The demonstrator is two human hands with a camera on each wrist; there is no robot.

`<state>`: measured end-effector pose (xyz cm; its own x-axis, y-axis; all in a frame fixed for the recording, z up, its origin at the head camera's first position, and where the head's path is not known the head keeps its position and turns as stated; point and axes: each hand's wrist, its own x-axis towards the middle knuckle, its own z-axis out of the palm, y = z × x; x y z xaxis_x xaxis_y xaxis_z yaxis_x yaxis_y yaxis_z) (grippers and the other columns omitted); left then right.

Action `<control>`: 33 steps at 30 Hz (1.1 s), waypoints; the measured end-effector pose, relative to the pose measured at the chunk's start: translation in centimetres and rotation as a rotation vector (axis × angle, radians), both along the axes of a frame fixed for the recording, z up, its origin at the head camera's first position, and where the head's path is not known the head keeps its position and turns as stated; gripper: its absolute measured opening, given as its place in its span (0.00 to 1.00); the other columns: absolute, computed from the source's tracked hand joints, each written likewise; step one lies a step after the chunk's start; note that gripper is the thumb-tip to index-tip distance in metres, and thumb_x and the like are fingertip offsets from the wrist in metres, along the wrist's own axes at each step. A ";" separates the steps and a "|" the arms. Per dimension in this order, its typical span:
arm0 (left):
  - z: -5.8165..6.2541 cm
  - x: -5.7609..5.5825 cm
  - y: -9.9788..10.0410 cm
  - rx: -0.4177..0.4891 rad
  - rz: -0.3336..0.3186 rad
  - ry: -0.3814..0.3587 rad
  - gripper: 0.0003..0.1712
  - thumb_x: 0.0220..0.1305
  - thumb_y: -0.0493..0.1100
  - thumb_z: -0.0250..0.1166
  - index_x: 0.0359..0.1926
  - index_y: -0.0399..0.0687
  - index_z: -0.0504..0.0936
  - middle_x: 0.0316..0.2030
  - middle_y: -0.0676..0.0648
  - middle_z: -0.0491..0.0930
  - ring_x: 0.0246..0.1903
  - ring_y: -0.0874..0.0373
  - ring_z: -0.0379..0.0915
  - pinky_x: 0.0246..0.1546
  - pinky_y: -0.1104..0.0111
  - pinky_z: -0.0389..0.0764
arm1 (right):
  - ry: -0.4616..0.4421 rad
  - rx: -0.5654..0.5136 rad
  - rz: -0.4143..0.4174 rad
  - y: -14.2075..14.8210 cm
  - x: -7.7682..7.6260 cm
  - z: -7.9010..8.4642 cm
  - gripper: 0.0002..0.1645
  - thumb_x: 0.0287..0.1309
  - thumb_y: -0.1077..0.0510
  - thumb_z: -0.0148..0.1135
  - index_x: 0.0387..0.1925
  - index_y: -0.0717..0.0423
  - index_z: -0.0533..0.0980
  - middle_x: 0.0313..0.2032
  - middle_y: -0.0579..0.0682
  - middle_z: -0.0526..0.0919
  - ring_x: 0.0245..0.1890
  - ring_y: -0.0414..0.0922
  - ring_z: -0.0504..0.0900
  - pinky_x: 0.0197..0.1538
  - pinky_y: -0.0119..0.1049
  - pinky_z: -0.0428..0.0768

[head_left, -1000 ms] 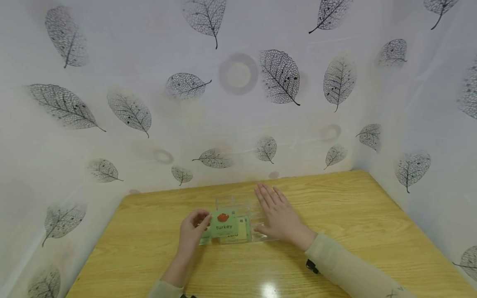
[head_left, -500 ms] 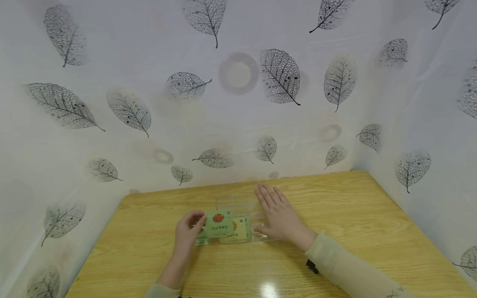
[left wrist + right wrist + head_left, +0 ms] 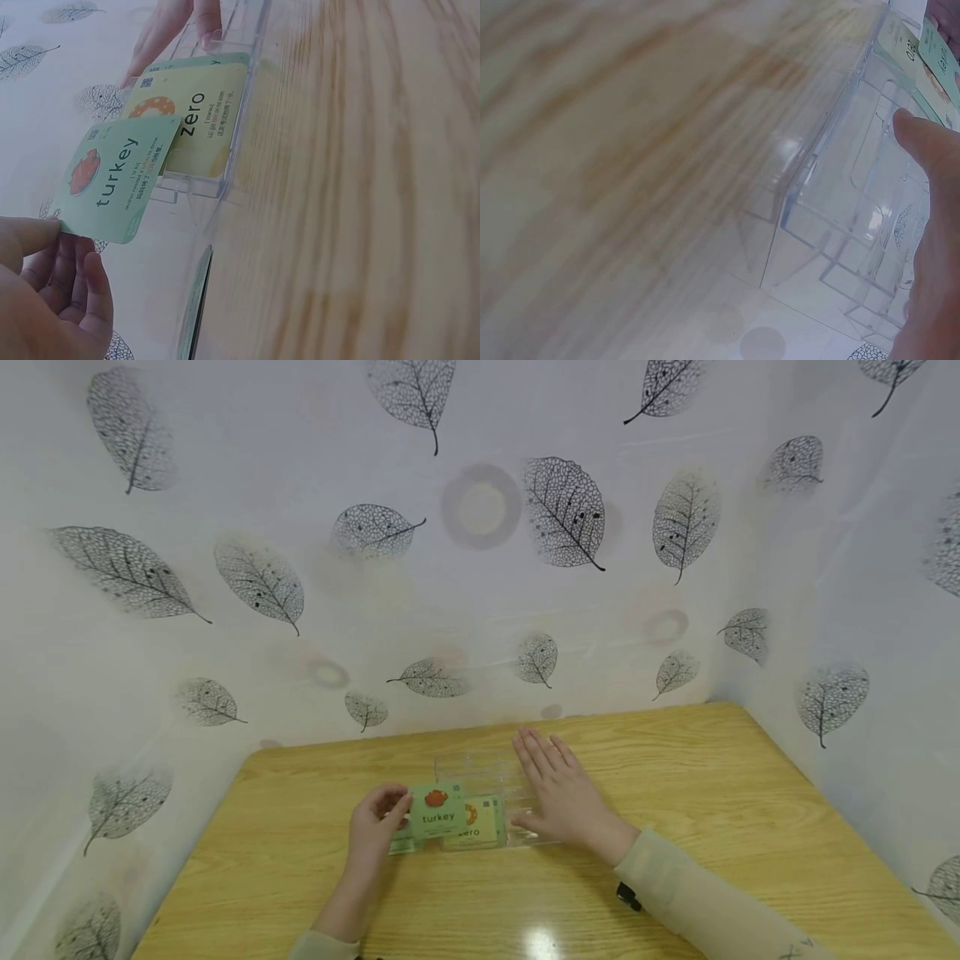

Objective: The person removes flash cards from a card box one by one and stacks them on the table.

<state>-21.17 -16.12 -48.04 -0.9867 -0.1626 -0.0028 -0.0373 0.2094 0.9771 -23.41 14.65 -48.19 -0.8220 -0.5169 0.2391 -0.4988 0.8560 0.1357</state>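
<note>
My left hand (image 3: 372, 827) pinches the left edge of a green flashcard (image 3: 438, 817) printed "turkey" between thumb and fingers. In the left wrist view this card is tilted and overlaps a yellow "zero" flashcard (image 3: 196, 120). The zero card stands in a compartment of a clear plastic card holder (image 3: 468, 765), with a green card edge showing behind it. Straight-fingered, my right hand (image 3: 566, 797) rests on the holder's right part, its thumb (image 3: 911, 124) touching the clear plastic. Below my left hand another green card (image 3: 403, 841) lies partly hidden.
A wooden table (image 3: 660, 777) carries everything. White sheeting (image 3: 480, 602) with a dark leaf print rises behind it and along both sides. Several stepped clear walls of the holder (image 3: 832, 240) show in the right wrist view.
My left hand has drawn the turkey card a little to the left, uncovering more of the zero card. The right hand has stayed in place on the holder.
</note>
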 end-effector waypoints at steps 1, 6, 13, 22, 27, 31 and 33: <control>0.0 0.0 0.0 0.000 0.002 0.000 0.11 0.73 0.30 0.65 0.53 0.29 0.81 0.37 0.52 0.85 0.35 0.69 0.79 0.39 0.72 0.87 | -0.002 -0.002 0.001 0.0 0.0 0.0 0.72 0.62 0.19 0.58 0.84 0.63 0.46 0.85 0.61 0.45 0.86 0.58 0.47 0.86 0.56 0.48; 0.2 0.1 -0.2 0.011 0.005 0.017 0.11 0.73 0.30 0.65 0.53 0.28 0.81 0.38 0.50 0.85 0.34 0.69 0.78 0.36 0.74 0.86 | -0.009 -0.001 0.001 0.0 0.0 0.0 0.72 0.62 0.19 0.58 0.84 0.63 0.45 0.85 0.61 0.44 0.86 0.58 0.46 0.86 0.56 0.47; 0.3 0.3 -0.7 0.021 -0.002 0.019 0.13 0.74 0.31 0.64 0.55 0.26 0.80 0.40 0.49 0.86 0.36 0.70 0.78 0.37 0.75 0.86 | -0.001 0.004 0.007 0.1 0.0 0.0 0.72 0.62 0.18 0.58 0.84 0.63 0.45 0.85 0.61 0.45 0.85 0.59 0.48 0.86 0.56 0.48; 0.1 0.3 -1.2 0.007 0.007 0.016 0.14 0.74 0.30 0.64 0.56 0.28 0.80 0.42 0.47 0.86 0.37 0.69 0.79 0.38 0.76 0.85 | 0.002 0.001 0.008 0.1 0.0 -0.1 0.72 0.62 0.18 0.57 0.84 0.63 0.45 0.85 0.61 0.44 0.85 0.59 0.48 0.86 0.56 0.49; -0.1 0.2 -1.5 0.004 0.013 0.013 0.14 0.74 0.32 0.64 0.57 0.29 0.80 0.44 0.47 0.86 0.37 0.69 0.79 0.38 0.76 0.85 | 0.022 -0.007 0.014 0.1 -0.1 -0.2 0.72 0.61 0.19 0.59 0.84 0.64 0.47 0.85 0.62 0.47 0.85 0.60 0.51 0.85 0.57 0.52; -0.2 0.3 -1.7 0.019 0.010 0.016 0.14 0.75 0.31 0.64 0.57 0.28 0.80 0.42 0.48 0.86 0.36 0.69 0.80 0.37 0.76 0.85 | 0.014 0.005 0.004 0.0 -0.1 -0.3 0.72 0.62 0.18 0.58 0.84 0.63 0.45 0.85 0.61 0.45 0.85 0.59 0.49 0.85 0.56 0.49; -0.2 0.3 -1.7 0.021 0.004 0.021 0.14 0.75 0.31 0.64 0.57 0.27 0.79 0.42 0.48 0.86 0.36 0.69 0.79 0.37 0.76 0.86 | 0.008 0.001 0.004 0.0 -0.1 -0.2 0.72 0.62 0.19 0.58 0.84 0.63 0.45 0.85 0.61 0.45 0.85 0.59 0.49 0.86 0.56 0.49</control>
<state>-20.83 -17.85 -48.25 -0.9859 -0.1664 0.0147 -0.0171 0.1884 0.9819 -23.49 14.68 -48.42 -0.8180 -0.5203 0.2452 -0.5009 0.8539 0.1410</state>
